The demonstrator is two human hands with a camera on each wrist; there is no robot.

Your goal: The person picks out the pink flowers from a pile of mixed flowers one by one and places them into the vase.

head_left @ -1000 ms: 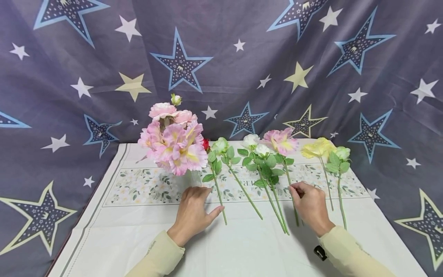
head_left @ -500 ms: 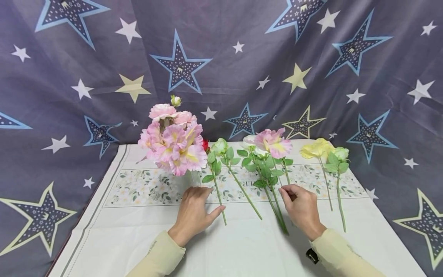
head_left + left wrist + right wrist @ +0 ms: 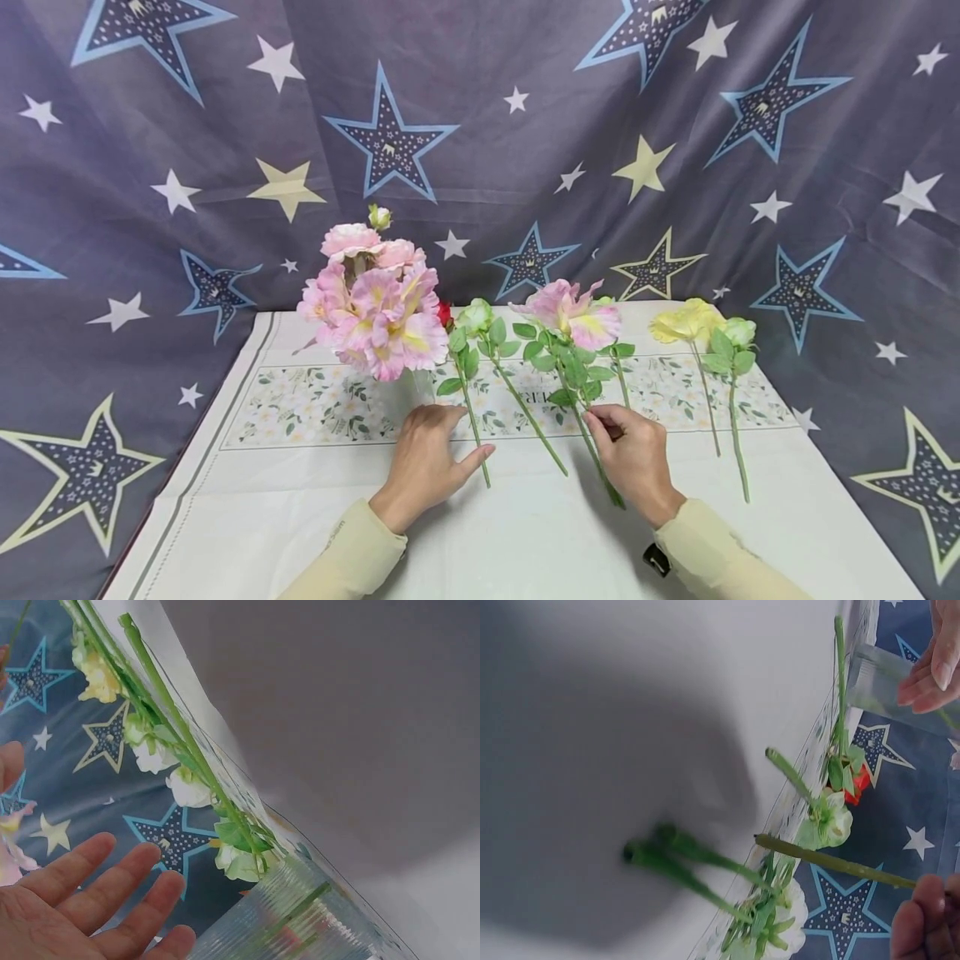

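Note:
My right hand [image 3: 637, 458] pinches the stem [image 3: 832, 861] of a pink-and-yellow artificial flower [image 3: 588, 321]. The flower is raised over white roses lying on the table, and its cut end hangs free in the right wrist view. My left hand [image 3: 427, 458] is beside a clear ribbed vase [image 3: 307, 911], fingers extended; whether they touch it I cannot tell. Out of the vase rises a bunch of pink flowers [image 3: 378, 312], which hides most of it in the head view.
Near the left hand lie a red flower [image 3: 446, 314] and pale green roses [image 3: 476, 317]. At the right are a yellow flower [image 3: 686, 321] and another green rose [image 3: 740, 333]. A floral-banded white cloth [image 3: 510, 533] covers the table; a starry curtain [image 3: 480, 167] hangs behind.
My right hand has lifted the pink-and-yellow flower off the table and carried it left, over the white roses. The left hand has stayed nearly in place beside the vase.

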